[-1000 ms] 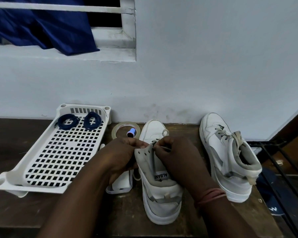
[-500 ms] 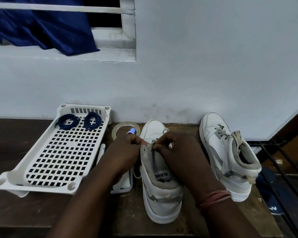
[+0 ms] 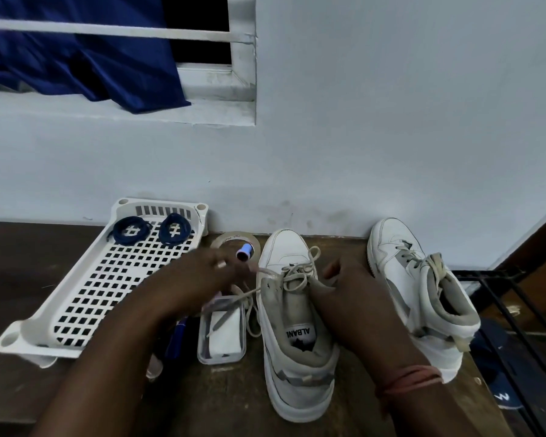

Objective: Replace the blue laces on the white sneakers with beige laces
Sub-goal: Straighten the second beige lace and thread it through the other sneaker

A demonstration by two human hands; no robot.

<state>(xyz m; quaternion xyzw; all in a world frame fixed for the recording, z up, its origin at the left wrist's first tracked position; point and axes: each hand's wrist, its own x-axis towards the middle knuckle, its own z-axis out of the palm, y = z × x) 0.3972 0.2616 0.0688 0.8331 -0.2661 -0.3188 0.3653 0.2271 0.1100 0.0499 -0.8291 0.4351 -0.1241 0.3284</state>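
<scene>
A white sneaker [image 3: 297, 367] stands in front of me, toe to the wall, with a beige lace [image 3: 298, 274] threaded through its upper eyelets. One loose lace end trails left across a clear box. My left hand [image 3: 202, 275], blurred, is just left of the shoe and pinches a taut strand of that lace. My right hand [image 3: 352, 294] grips the shoe's right collar. The second white sneaker [image 3: 416, 288], laced in beige, stands to the right. Two coiled blue laces [image 3: 130, 231] lie at the far end of a white tray.
The white perforated tray [image 3: 16, 339] fills the left of the dark wooden surface. A tape roll [image 3: 234, 238] and a blue spool [image 3: 244, 251] sit by the wall. The clear box [image 3: 221, 345] and a blue pen [image 3: 177, 339] lie near my left arm. Black metal bars [image 3: 505, 298] are at right.
My left hand has drawn away to the left from the shoe's tongue, pulling lace with it. My right hand has shifted from the lace to the shoe's right collar.
</scene>
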